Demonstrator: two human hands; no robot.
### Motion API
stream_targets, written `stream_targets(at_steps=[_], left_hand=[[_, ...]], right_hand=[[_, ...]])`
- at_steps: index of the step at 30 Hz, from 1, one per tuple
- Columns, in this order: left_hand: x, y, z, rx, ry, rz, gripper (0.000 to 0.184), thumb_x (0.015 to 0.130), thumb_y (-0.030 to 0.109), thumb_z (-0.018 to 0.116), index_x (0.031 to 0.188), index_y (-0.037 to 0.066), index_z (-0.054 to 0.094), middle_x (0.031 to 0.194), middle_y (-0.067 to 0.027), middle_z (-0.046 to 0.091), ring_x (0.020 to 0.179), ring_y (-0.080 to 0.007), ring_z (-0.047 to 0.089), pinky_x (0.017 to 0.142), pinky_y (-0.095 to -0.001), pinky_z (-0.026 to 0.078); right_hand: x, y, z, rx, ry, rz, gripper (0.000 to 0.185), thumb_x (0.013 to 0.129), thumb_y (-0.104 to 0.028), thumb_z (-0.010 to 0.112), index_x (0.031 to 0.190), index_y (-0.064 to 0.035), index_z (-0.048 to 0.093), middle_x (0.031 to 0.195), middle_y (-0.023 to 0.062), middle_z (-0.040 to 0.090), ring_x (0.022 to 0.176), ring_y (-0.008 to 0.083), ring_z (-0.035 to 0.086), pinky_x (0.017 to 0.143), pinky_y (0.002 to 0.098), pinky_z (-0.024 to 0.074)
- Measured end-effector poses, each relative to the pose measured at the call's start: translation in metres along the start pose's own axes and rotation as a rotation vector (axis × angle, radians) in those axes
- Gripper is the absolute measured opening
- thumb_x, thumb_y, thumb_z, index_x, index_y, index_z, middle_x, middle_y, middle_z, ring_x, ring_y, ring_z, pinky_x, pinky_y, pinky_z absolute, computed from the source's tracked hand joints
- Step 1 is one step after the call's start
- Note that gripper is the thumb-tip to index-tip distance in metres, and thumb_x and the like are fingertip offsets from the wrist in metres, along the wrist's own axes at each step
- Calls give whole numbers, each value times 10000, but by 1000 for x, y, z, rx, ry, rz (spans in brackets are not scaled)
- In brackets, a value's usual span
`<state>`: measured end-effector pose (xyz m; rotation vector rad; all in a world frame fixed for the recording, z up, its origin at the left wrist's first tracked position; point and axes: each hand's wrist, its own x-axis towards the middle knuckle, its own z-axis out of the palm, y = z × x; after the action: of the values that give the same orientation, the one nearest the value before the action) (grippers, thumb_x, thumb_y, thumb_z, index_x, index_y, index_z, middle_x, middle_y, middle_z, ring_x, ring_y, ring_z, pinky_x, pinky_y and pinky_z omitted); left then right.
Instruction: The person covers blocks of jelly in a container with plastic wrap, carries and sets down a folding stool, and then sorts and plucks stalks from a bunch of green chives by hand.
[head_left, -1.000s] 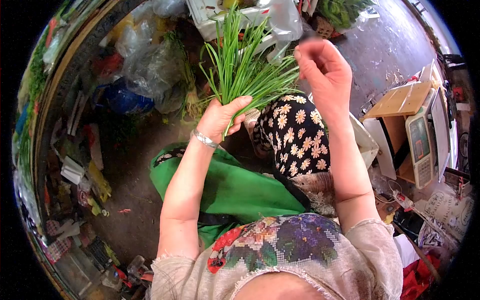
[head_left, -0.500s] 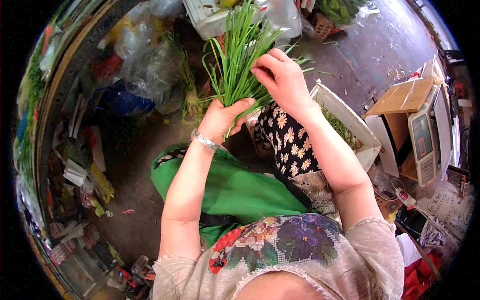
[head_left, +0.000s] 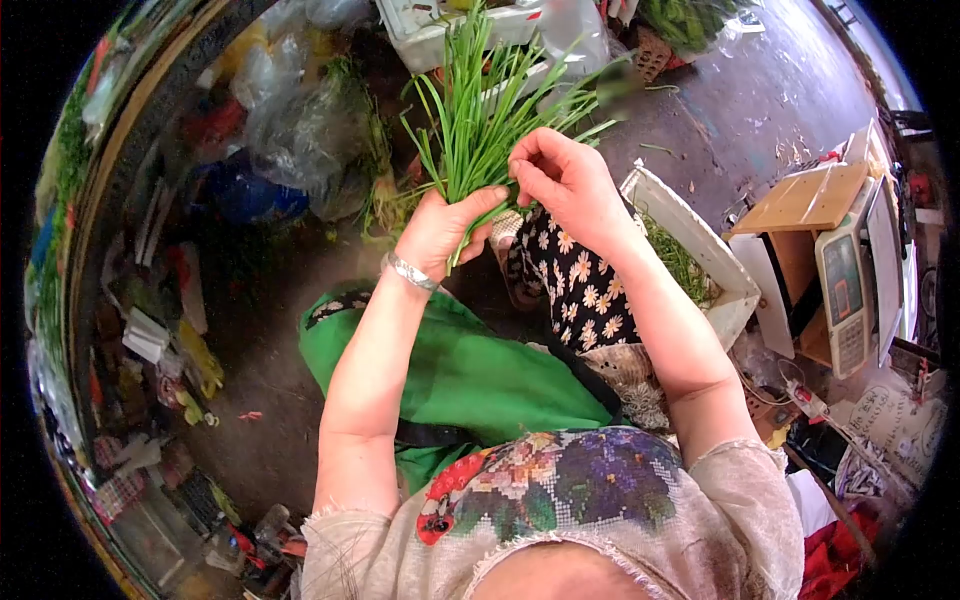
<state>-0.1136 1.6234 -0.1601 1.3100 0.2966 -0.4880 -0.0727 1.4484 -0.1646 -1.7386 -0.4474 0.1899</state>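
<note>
My left hand (head_left: 432, 232) is wrapped round the lower end of a bunch of green chives (head_left: 470, 130), with a silver bracelet on the wrist. The long flat leaves fan upward and to the right, and a few short ends poke out below the fist. Beside the bunch, at its right edge, my right hand (head_left: 575, 190) has its thumb and forefinger curled together in a pinch. What lies between those fingertips, if anything, is too small to make out. Both hands are above my knees, over green cloth (head_left: 470, 370) and daisy-patterned trousers (head_left: 580, 280).
A white foam box (head_left: 735, 300) with green scraps stands right of my knee. Beyond it is a scale with a keypad (head_left: 845, 300) by a wooden box. A pale crate (head_left: 415, 45) sits ahead. Plastic bags (head_left: 300, 130) and litter cover the left floor.
My right hand has moved down along the bunch, closer to my left hand. The chive leaves on the right have spread outward. My left hand keeps its grip almost in place.
</note>
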Motion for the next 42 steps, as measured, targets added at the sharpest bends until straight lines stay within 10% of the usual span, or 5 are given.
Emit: stream_targets(at_steps=[10,23,25,36,42], left_hand=[[2,-6,-5,-27,133,0,154,873,179,658,983,83,608,694,43,565,449,-41,443,341,-190,299],[2,-5,-7,-59,20,-23,241,833,199,715,984,112,547,674,49,503,461,-56,435,315,-198,266],[1,-4,-6,-57,30,-23,236,833,197,715,974,113,545,668,47,501,460,-56,434,316,-199,267],[1,-6,-5,-3,33,-5,182,866,145,651,1003,43,590,705,21,544,458,-66,441,329,-212,299],[3,-11,-5,87,27,69,151,842,130,670,949,24,655,548,20,500,406,-62,410,337,-223,292]], right_hand=[[-8,-11,-3,260,-237,234,74,906,-88,578,912,-16,563,751,-32,537,616,40,519,556,189,426],[4,-13,-6,323,106,119,101,902,-56,601,999,-32,595,897,17,624,655,53,541,563,178,424],[7,-16,-3,-165,438,-303,182,876,-39,620,1056,-50,603,988,29,615,743,57,547,611,187,429],[5,-14,7,-279,198,-157,170,852,-98,594,1011,-53,635,908,129,575,828,292,613,734,357,485],[9,-10,11,-508,240,-215,210,835,-93,660,1039,-55,636,887,82,538,769,215,583,690,311,479]])
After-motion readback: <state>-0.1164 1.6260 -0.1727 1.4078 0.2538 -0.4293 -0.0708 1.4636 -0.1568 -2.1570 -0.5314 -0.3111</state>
